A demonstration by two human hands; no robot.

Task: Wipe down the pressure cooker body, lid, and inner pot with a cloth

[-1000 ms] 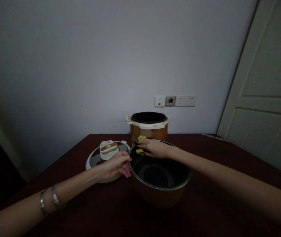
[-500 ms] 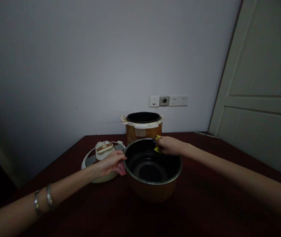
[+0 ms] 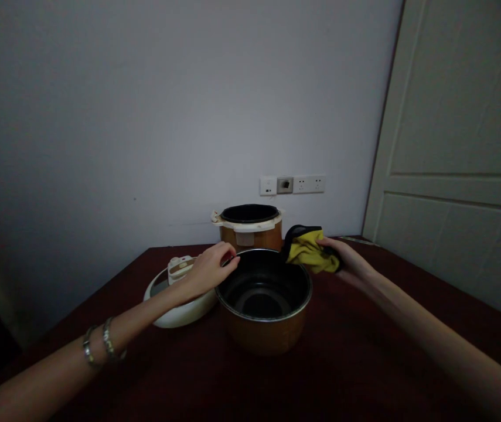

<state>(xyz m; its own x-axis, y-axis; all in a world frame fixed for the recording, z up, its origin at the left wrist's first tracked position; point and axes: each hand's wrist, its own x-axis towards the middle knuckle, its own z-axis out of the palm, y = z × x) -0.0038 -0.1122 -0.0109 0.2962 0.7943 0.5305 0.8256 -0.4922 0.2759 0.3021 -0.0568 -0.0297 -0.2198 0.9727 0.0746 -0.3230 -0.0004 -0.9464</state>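
Note:
A black-lined inner pot (image 3: 263, 328) with a brownish outside stands upright on the table in front of me. My left hand (image 3: 212, 266) hovers at its left back rim, fingers loosely bent, with a small gap between thumb and forefinger and nothing seen in them. To the right of the pot, my right hand (image 3: 347, 258) grips a yellow cloth (image 3: 309, 249) with black edging. The cloth hangs bunched beside the pot's right back rim. Left of the pot lies a white cooker lid (image 3: 184, 313), partly covered by my left hand and forearm.
Behind the pot stands the cooker body (image 3: 268, 237), open at the top with a white collar, close to the wall. Wall sockets (image 3: 309, 184) sit above it. The dark red table (image 3: 355, 351) reaches toward a pale door (image 3: 452, 234) at right.
My right hand has lifted the cloth out of the pot and moved right, so more of the cloth shows. The left hand has come off the left rim and risen toward the back.

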